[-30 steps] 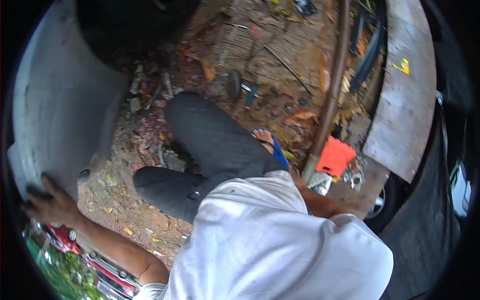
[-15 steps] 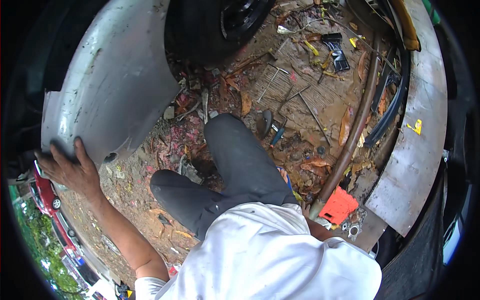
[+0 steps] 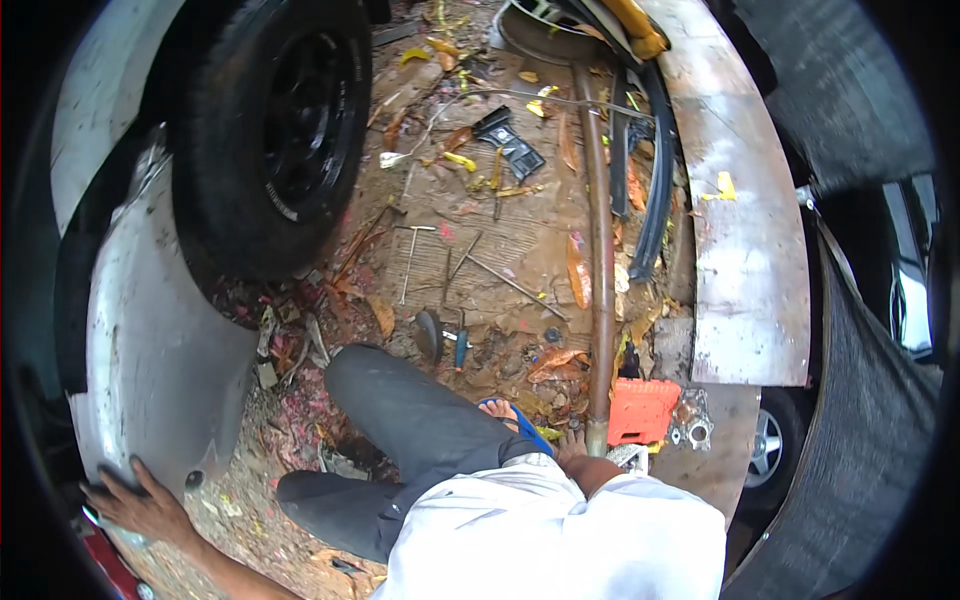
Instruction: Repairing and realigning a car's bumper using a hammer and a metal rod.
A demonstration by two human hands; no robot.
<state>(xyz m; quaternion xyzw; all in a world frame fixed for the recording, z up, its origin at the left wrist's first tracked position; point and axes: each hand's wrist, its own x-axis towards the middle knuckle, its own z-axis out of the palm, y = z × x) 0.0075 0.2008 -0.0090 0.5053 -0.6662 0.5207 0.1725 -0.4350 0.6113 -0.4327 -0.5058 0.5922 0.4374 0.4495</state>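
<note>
My left hand (image 3: 143, 505) lies against the near edge of a curved silver-grey car body panel (image 3: 165, 350), its fingers spread wide across the surface and not wrapped around anything. The panel stands at the left of the scene, stretching from my hand toward the far left, scuffed along its outer side, with a small dark round hole just right of my fingertips. Beyond it, to the right of its far end, is a big black tyre on a dark wheel (image 3: 290, 140).

My right hand (image 3: 573, 445) is low on the right, at the near end of a long brown metal pipe (image 3: 600, 280); my forearm and shirt hide part of it, so I cannot tell whether its fingers grip or only rest. Just right of the pipe lies a bright orange-red plastic case (image 3: 642, 410), and right of that, a flat grey metal piece with round holes (image 3: 695, 425).

Ahead of my knees, on the muddy, leaf-strewn ground (image 3: 540, 330), are a blue-handled tool (image 3: 461, 347) and, farther off, a thin T-shaped metal rod (image 3: 410, 265) and a longer dark rod (image 3: 515, 285). Farther still is a broken black plastic part (image 3: 510, 143). A long, bare metal sheet (image 3: 750, 290) runs along the right.
</note>
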